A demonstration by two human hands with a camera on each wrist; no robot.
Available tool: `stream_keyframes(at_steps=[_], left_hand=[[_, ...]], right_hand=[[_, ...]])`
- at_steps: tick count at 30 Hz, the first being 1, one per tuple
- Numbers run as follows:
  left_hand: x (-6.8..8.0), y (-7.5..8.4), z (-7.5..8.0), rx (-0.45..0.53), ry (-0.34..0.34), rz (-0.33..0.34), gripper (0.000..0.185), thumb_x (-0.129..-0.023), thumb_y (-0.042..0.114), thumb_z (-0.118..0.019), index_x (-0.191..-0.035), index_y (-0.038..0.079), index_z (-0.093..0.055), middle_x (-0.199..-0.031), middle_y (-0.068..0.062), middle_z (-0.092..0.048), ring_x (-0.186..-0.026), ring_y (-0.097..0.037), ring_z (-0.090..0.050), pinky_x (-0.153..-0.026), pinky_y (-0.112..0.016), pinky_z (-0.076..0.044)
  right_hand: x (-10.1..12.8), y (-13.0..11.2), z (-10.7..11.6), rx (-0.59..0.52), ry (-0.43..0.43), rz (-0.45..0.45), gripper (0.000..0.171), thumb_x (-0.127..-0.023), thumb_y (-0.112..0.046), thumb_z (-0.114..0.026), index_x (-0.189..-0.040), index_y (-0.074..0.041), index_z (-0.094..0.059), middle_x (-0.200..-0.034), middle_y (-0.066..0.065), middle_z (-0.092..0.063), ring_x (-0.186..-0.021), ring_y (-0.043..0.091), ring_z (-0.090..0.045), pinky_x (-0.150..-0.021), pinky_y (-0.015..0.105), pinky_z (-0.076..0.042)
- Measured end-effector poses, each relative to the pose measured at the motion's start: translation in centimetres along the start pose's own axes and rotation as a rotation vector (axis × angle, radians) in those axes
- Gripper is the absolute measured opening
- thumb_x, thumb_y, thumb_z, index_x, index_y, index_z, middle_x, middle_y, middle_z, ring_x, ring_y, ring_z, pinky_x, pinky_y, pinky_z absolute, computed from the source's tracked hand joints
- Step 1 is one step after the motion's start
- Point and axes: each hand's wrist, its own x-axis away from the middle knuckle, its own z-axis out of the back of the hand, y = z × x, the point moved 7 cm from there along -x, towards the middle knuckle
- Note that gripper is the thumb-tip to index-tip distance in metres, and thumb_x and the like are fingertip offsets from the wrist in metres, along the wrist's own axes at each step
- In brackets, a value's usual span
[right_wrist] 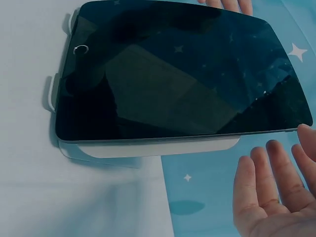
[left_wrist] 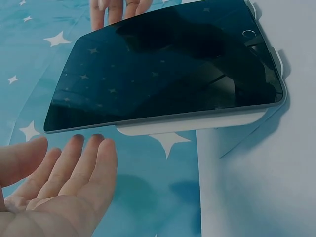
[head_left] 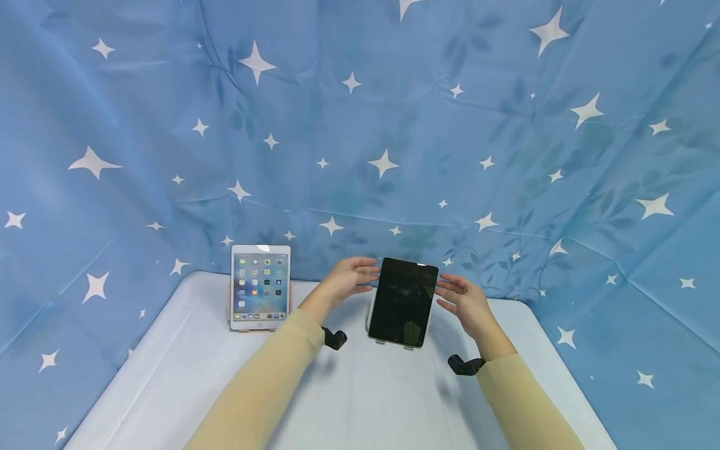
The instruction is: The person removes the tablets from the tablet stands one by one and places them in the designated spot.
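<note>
My 2 sleeves reach forward over the white table; my left hand and right hand both have straight, relaxed fingers and hold nothing; between them the dark tablet leans upright on its white stand, screen off; each hand sits just beside 1 long edge of it, and I cannot tell whether the fingertips touch it; further out to the left of my left hand, a lit white tablet stands on a pinkish stand; behind it all hangs the blue star-printed cloth.
</note>
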Motion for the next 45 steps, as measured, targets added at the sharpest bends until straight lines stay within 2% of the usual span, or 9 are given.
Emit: stream_keyframes(at_steps=[6, 12, 17, 26, 28, 37, 45], left_hand=[[-0.4, 0.4, -0.3, -0.033, 0.014, -0.023, 0.049, -0.111, 0.001, -0.052, -0.159, 0.011, -0.051, -0.16, -0.016, -0.057, -0.147, -0.033, -0.057, -0.12, -0.049, -0.052], [-0.9, 0.4, -0.4, -0.068, 0.058, -0.054, 0.048, -0.106, -0.006, -0.052, -0.151, 0.009, -0.059, -0.148, -0.02, -0.064, -0.137, -0.036, -0.065, -0.112, -0.043, -0.059], [-1.3, 0.3, -0.3, -0.081, 0.093, -0.071, 0.047, -0.104, -0.009, -0.054, -0.147, 0.007, -0.063, -0.14, -0.022, -0.067, -0.126, -0.035, -0.07, -0.107, -0.041, -0.062], [-1.2, 0.5, -0.7, -0.029, 0.169, -0.085, 0.032, -0.102, -0.004, -0.066, -0.133, 0.004, -0.071, -0.119, -0.013, -0.07, -0.104, -0.023, -0.072, -0.107, -0.057, -0.06], [-1.2, 0.4, -0.8, -0.014, 0.192, -0.077, 0.029, -0.101, -0.003, -0.069, -0.129, 0.005, -0.074, -0.115, -0.011, -0.07, -0.101, -0.021, -0.071, -0.106, -0.056, -0.062], [-1.2, 0.0, -0.9, -0.026, 0.243, -0.052, 0.023, -0.097, 0.006, -0.08, -0.119, 0.01, -0.079, -0.118, -0.009, -0.074, -0.105, -0.021, -0.074, -0.09, -0.041, -0.068], [-1.1, 0.1, -0.7, -0.01, 0.243, -0.051, 0.021, -0.096, 0.005, -0.08, -0.116, 0.01, -0.079, -0.114, -0.008, -0.073, -0.105, -0.022, -0.075, -0.094, -0.046, -0.068]], right_hand=[[-0.4, -0.7, -0.2, -0.008, 0.007, 0.002, 0.055, -0.111, -0.003, -0.05, -0.165, -0.002, -0.036, -0.161, 0.023, -0.046, -0.128, 0.017, -0.062, -0.117, 0.042, -0.055], [-0.6, -0.8, -0.7, -0.044, 0.013, 0.004, 0.055, -0.109, 0.001, -0.052, -0.162, 0.001, -0.038, -0.146, 0.018, -0.055, -0.117, 0.012, -0.066, -0.113, 0.041, -0.058], [-0.5, -0.9, -0.8, -0.054, 0.027, -0.004, 0.054, -0.108, 0.002, -0.053, -0.161, 0.001, -0.041, -0.137, 0.012, -0.057, -0.114, 0.014, -0.066, -0.109, 0.04, -0.061], [-0.4, -1.0, -1.0, -0.052, 0.078, -0.026, 0.046, -0.107, 0.002, -0.058, -0.152, -0.002, -0.048, -0.123, 0.003, -0.06, -0.106, 0.013, -0.064, -0.109, 0.046, -0.061], [-0.3, -1.0, -1.0, -0.06, 0.096, -0.03, 0.042, -0.106, 0.001, -0.061, -0.147, -0.003, -0.052, -0.118, 0.001, -0.06, -0.104, 0.013, -0.064, -0.106, 0.046, -0.063], [-0.1, -0.8, -0.8, -0.085, 0.173, -0.041, 0.025, -0.103, -0.004, -0.071, -0.126, -0.011, -0.066, -0.107, -0.002, -0.068, -0.099, 0.014, -0.066, -0.09, 0.035, -0.066], [-0.1, -0.8, -0.6, -0.085, 0.216, -0.021, 0.023, -0.102, -0.002, -0.071, -0.124, -0.01, -0.07, -0.101, -0.007, -0.072, -0.096, 0.012, -0.07, -0.094, 0.039, -0.067]])
